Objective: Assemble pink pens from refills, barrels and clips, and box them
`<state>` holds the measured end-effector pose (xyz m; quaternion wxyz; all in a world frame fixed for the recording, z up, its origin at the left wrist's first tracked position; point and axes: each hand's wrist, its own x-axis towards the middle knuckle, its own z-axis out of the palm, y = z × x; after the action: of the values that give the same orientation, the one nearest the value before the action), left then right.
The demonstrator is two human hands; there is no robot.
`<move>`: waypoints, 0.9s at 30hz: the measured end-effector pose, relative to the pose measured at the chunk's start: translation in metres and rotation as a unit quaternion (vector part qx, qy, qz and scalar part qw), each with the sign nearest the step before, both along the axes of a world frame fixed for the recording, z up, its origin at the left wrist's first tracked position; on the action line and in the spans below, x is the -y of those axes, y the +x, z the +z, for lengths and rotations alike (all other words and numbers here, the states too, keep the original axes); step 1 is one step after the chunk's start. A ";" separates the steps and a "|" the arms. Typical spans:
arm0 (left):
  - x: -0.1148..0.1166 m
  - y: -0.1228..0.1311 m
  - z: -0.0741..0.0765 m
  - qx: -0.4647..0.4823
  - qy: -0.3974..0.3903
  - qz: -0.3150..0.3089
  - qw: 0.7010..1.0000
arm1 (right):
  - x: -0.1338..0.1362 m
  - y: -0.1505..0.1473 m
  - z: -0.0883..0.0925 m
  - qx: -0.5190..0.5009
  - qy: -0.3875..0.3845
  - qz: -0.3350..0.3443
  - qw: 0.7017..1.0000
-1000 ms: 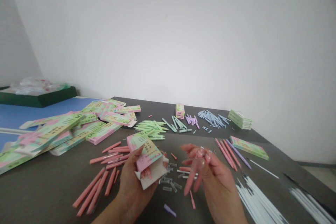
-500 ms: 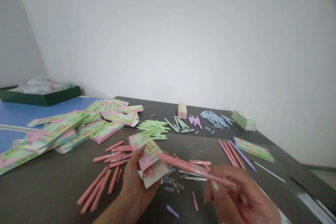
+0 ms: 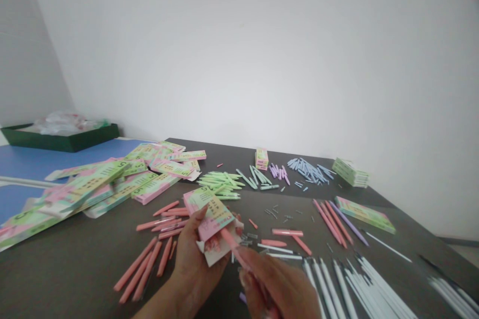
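Observation:
My left hand is wrapped round a small pink, yellow and green box, tilted, its white end flap folded out towards me. Inside the open end, pink shapes show. Between the fingers of my right hand is a pink pen, its far tip at the mouth of the box; how far it goes in is hidden. Pink pen barrels lie left of my left hand. Clear caps and short pink parts lie by my right hand, with a pink pen piece just beyond.
Flattened and folded boxes are heaped on the left. Green pens, purple pieces and blue pieces lie at the back. White refills spread at front right. Stacked boxes stand back right; a green tray is far left.
My right hand has moved left with the pink pen, bringing its tip to the box's open end. White refills formerly behind that hand now show. My left hand has kept its hold on the box.

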<state>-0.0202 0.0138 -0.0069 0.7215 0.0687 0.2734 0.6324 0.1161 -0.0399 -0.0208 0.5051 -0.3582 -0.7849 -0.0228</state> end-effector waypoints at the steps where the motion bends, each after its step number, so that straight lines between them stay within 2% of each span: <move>1: 0.001 0.001 -0.001 0.004 0.003 -0.018 1.000 | -0.006 -0.004 -0.003 0.013 0.005 0.037 0.999; 4: 0.004 0.003 -0.003 -0.006 0.011 -0.046 0.999 | -0.016 -0.012 -0.010 0.010 -0.006 0.062 0.998; 9: 0.007 0.007 -0.005 -0.037 -0.002 -0.029 0.999 | -0.011 -0.025 -0.013 -0.060 -0.128 0.003 0.990; 11: 0.007 0.007 -0.004 -0.030 0.001 -0.038 0.999 | -0.008 -0.028 -0.014 -0.074 -0.152 -0.027 0.985; 14: 0.007 0.005 -0.002 -0.007 0.008 -0.062 0.998 | -0.005 -0.029 -0.016 -0.086 -0.153 -0.054 0.983; 20: 0.007 0.007 -0.006 -0.019 0.017 -0.027 0.999 | -0.013 -0.019 -0.021 -0.013 -0.079 -0.045 0.996; 24: 0.009 0.010 -0.008 -0.021 0.011 -0.057 0.998 | -0.015 -0.020 -0.018 0.001 -0.107 -0.025 0.994; 27: 0.008 0.008 -0.006 -0.039 0.004 -0.051 0.998 | -0.012 -0.017 -0.007 -0.004 -0.118 0.001 0.993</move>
<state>-0.0122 0.0060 -0.0130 0.7413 0.1103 0.2953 0.5926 0.0990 -0.0283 -0.0273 0.4621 -0.4143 -0.7808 0.0721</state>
